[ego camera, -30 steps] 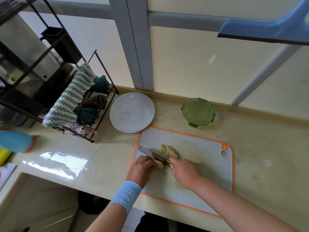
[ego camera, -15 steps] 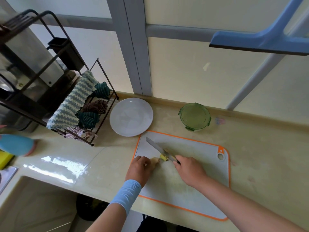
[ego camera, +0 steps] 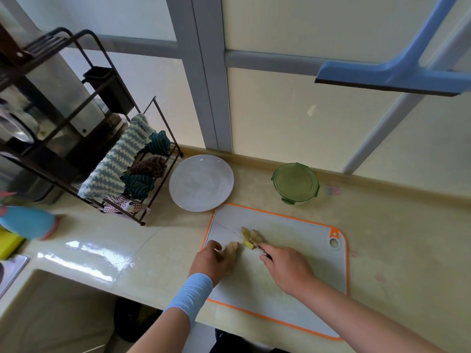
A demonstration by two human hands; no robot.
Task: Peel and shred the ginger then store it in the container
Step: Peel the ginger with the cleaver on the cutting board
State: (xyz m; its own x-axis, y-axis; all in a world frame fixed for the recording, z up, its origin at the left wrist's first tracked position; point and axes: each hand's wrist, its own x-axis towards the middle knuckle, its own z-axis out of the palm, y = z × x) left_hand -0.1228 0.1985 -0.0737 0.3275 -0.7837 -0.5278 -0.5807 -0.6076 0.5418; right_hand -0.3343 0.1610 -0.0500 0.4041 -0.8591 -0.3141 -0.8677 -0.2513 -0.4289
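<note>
Head view, looking down at a pale counter (ego camera: 395,238). A white cutting board (ego camera: 300,271) with an orange rim lies flat at the near edge. The ginger (ego camera: 255,235) is on the left part of the board, in more than one lump. The main knobbly lump lies just behind the knife (ego camera: 262,251), and a small cut bit with a yellow face (ego camera: 248,244) sits against the blade. The left hand (ego camera: 211,261) has its fingers curled, and their tips pinch a separate ginger piece (ego camera: 233,247) down onto the board. There is a light blue wristband (ego camera: 191,294) on that forearm. The right hand (ego camera: 288,268) is closed round the dark knife handle. The blade shows edge-on as a thin line running up-left across the board, and whether its tip touches the board cannot be told. The container (ego camera: 295,183) is round with a green clip lid on. It stands behind the board near the window sill, apart from the board and from both hands. A white plate (ego camera: 201,182) lies left of the container, just beyond the board's far left corner. A dark wire rack (ego camera: 158,200) left of the plate holds folded and draped cloths (ego camera: 114,169). A small pink and blue mark (ego camera: 332,191) on the counter beside the container is too blurred to read.
</note>
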